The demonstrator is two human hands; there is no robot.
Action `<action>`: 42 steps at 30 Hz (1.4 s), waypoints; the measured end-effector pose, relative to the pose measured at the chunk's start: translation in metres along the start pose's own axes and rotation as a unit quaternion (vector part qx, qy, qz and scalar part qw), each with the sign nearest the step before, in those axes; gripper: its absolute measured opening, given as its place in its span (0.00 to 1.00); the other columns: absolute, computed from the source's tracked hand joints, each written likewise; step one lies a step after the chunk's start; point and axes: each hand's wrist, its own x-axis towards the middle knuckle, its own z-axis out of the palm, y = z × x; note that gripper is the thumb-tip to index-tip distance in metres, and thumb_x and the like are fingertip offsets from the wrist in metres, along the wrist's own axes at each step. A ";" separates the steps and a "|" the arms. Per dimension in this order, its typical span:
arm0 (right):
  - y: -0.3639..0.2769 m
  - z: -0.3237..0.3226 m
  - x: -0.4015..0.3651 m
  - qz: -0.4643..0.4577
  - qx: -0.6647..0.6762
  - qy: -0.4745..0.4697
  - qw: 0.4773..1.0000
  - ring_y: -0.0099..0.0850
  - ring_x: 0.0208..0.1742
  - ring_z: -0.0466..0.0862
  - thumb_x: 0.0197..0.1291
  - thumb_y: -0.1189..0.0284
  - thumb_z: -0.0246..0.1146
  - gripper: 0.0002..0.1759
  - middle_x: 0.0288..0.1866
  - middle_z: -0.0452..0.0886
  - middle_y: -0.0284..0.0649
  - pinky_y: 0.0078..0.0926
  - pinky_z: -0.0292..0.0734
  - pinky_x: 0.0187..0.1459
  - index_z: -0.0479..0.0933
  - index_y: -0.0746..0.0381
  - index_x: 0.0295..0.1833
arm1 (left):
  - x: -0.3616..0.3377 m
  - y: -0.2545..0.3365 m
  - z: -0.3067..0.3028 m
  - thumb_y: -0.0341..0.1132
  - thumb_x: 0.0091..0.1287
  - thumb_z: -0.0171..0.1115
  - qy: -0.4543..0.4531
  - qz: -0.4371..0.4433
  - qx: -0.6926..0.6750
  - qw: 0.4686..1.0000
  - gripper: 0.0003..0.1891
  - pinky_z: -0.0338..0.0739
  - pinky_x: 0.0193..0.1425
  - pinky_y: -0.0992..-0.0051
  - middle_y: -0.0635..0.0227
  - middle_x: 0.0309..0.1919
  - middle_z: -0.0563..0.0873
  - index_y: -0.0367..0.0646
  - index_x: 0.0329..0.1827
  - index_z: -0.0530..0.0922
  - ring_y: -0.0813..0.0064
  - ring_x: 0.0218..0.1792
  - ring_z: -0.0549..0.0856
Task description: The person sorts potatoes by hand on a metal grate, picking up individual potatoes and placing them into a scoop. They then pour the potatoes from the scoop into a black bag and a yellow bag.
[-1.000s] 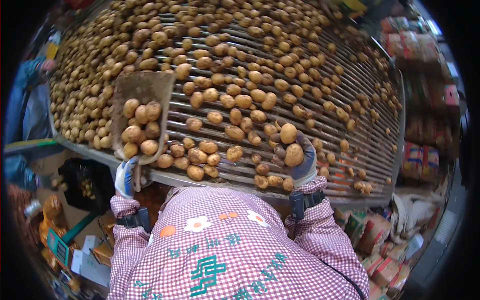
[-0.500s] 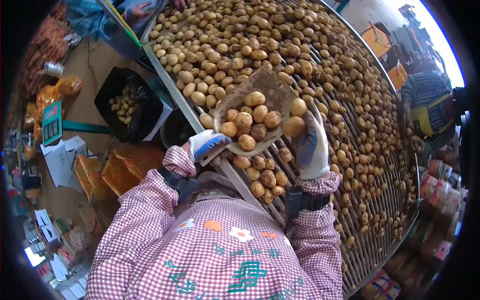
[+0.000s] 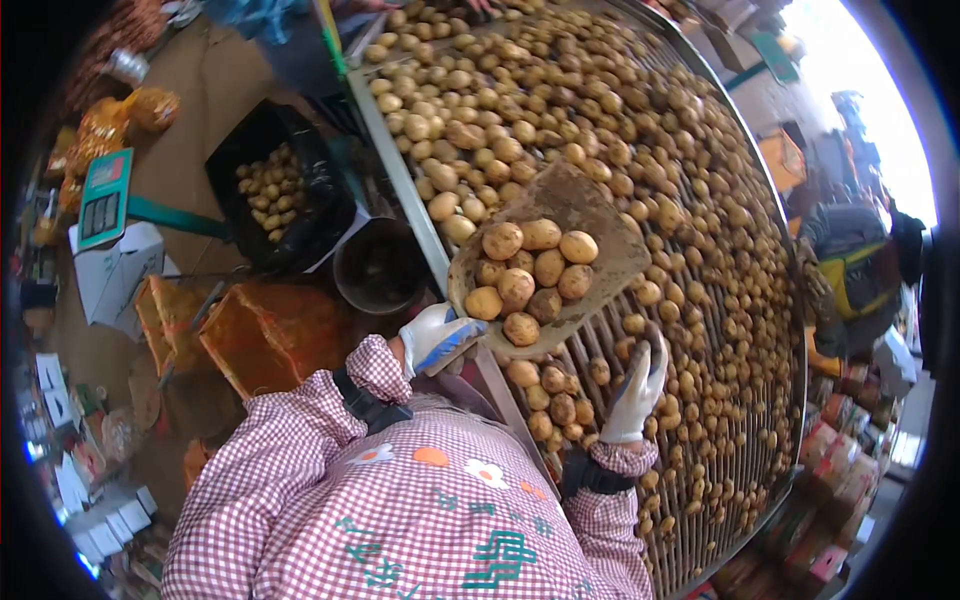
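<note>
My left hand (image 3: 438,338), in a white and blue glove, is closed round the handle of a muddy scoop (image 3: 615,240). Several potatoes (image 3: 516,286) lie in the scoop, which rests over the slatted sorting rack (image 3: 610,335). To the right of the scoop, my gloved right hand (image 3: 636,392) is low over the slats, fingers apart and fingertips close to loose potatoes (image 3: 633,324). Its fingertips are dark, and I make out no potato held in it. More potatoes (image 3: 557,400) lie between the scoop and my body.
A black-lined container (image 3: 330,200) with potatoes stands left of the rack, near a dark bucket (image 3: 380,265). Beyond are orange mesh bags (image 3: 265,335) and a green scale display (image 3: 104,198). Another person (image 3: 850,270) is at the rack's right side; someone's hand (image 3: 480,6) shows at the top.
My right hand has let go of potatoes and drawn back from the scoop toward the slats. The scoop holds more potatoes. My view has shifted, so the surroundings sit differently.
</note>
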 end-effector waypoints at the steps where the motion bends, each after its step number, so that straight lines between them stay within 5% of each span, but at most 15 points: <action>1: 0.011 -0.002 -0.004 -0.030 -0.111 -0.012 0.993 0.45 0.71 0.73 0.78 0.66 0.53 0.24 0.73 0.71 0.54 0.41 0.68 0.72 0.70 0.70 0.71 | -0.009 0.011 -0.007 0.51 0.72 0.65 -0.001 -0.010 0.036 0.999 0.20 0.71 0.20 0.82 0.69 0.27 0.84 0.40 0.46 0.82 0.80 0.18 0.79; 4: 0.046 0.012 -0.010 -0.101 -0.356 -0.048 0.928 0.50 0.73 0.69 0.77 0.65 0.55 0.26 0.74 0.69 0.55 0.46 0.61 0.76 0.69 0.67 0.73 | -0.034 0.027 -0.048 0.49 0.73 0.65 0.001 -0.018 0.036 0.999 0.18 0.74 0.19 0.80 0.68 0.27 0.84 0.40 0.47 0.81 0.78 0.18 0.82; 6: 0.076 0.022 -0.012 -0.079 -0.359 -0.083 0.926 0.55 0.74 0.68 0.74 0.65 0.57 0.26 0.75 0.68 0.58 0.56 0.60 0.74 0.70 0.67 0.72 | -0.058 0.036 -0.065 0.48 0.73 0.65 0.018 0.025 -0.009 0.999 0.19 0.75 0.19 0.80 0.68 0.27 0.85 0.39 0.49 0.80 0.78 0.18 0.82; 9: 0.085 0.044 -0.024 -0.092 -0.580 -0.124 0.800 0.50 0.75 0.69 0.76 0.62 0.52 0.24 0.75 0.70 0.52 0.60 0.58 0.74 0.72 0.64 0.70 | -0.096 0.046 -0.093 0.48 0.73 0.65 0.117 0.042 0.005 0.992 0.20 0.75 0.18 0.81 0.66 0.28 0.85 0.36 0.49 0.79 0.77 0.17 0.83; 14: 0.080 0.043 -0.021 -0.065 -0.575 -0.136 0.804 0.49 0.76 0.68 0.76 0.61 0.49 0.25 0.75 0.70 0.50 0.59 0.53 0.76 0.72 0.62 0.70 | -0.139 0.037 -0.143 0.49 0.73 0.65 0.259 0.056 0.027 0.964 0.22 0.76 0.18 0.80 0.65 0.29 0.85 0.35 0.48 0.80 0.77 0.18 0.83; 22: 0.078 0.042 -0.022 -0.064 -0.578 -0.127 0.804 0.46 0.75 0.69 0.77 0.57 0.48 0.27 0.75 0.71 0.46 0.50 0.57 0.75 0.73 0.60 0.71 | -0.169 0.016 -0.205 0.47 0.73 0.64 0.342 0.029 -0.091 0.935 0.19 0.75 0.16 0.74 0.65 0.28 0.84 0.37 0.50 0.77 0.75 0.16 0.82; 28: 0.086 0.039 -0.020 -0.093 -0.561 -0.114 0.814 0.49 0.72 0.72 0.76 0.60 0.51 0.24 0.73 0.74 0.49 0.50 0.60 0.74 0.74 0.63 0.68 | -0.172 0.033 -0.251 0.47 0.73 0.64 0.530 0.014 -0.110 0.841 0.15 0.72 0.15 0.75 0.68 0.24 0.80 0.44 0.47 0.77 0.75 0.12 0.77; 30: 0.087 0.039 -0.020 -0.105 -0.563 -0.112 0.812 0.49 0.72 0.72 0.76 0.61 0.52 0.23 0.72 0.75 0.49 0.49 0.61 0.73 0.75 0.63 0.67 | -0.166 0.035 -0.282 0.47 0.73 0.64 0.566 0.044 -0.059 0.821 0.18 0.72 0.16 0.76 0.69 0.28 0.82 0.43 0.55 0.77 0.77 0.16 0.79; 33: 0.087 0.038 -0.019 -0.107 -0.563 -0.109 0.812 0.50 0.71 0.73 0.75 0.61 0.53 0.23 0.70 0.75 0.50 0.50 0.63 0.71 0.76 0.64 0.66 | -0.161 0.044 -0.320 0.49 0.72 0.63 0.592 0.018 0.101 0.799 0.29 0.83 0.30 0.66 0.60 0.39 0.88 0.42 0.69 0.71 0.64 0.30 0.88; 35: 0.091 0.036 -0.018 -0.119 -0.557 -0.110 0.815 0.51 0.69 0.74 0.74 0.62 0.53 0.23 0.70 0.75 0.51 0.50 0.65 0.70 0.76 0.65 0.65 | -0.159 0.048 -0.336 0.51 0.72 0.61 0.632 -0.137 0.403 0.647 0.39 0.83 0.53 0.56 0.49 0.52 0.88 0.42 0.80 0.59 0.50 0.50 0.88; 36: 0.086 0.038 -0.019 -0.123 -0.559 -0.113 0.812 0.52 0.68 0.73 0.74 0.62 0.53 0.23 0.70 0.75 0.51 0.51 0.65 0.70 0.76 0.65 0.65 | -0.166 0.071 -0.323 0.54 0.71 0.59 0.598 -0.179 0.353 0.697 0.44 0.75 0.65 0.53 0.43 0.59 0.83 0.43 0.84 0.51 0.45 0.60 0.82; 42: 0.084 0.035 -0.017 -0.127 -0.551 -0.133 0.814 0.54 0.69 0.73 0.75 0.62 0.51 0.24 0.71 0.74 0.54 0.53 0.64 0.70 0.75 0.67 0.66 | -0.175 0.013 -0.347 0.50 0.72 0.61 0.645 -0.145 0.355 0.661 0.42 0.78 0.60 0.54 0.42 0.55 0.85 0.42 0.83 0.53 0.44 0.55 0.85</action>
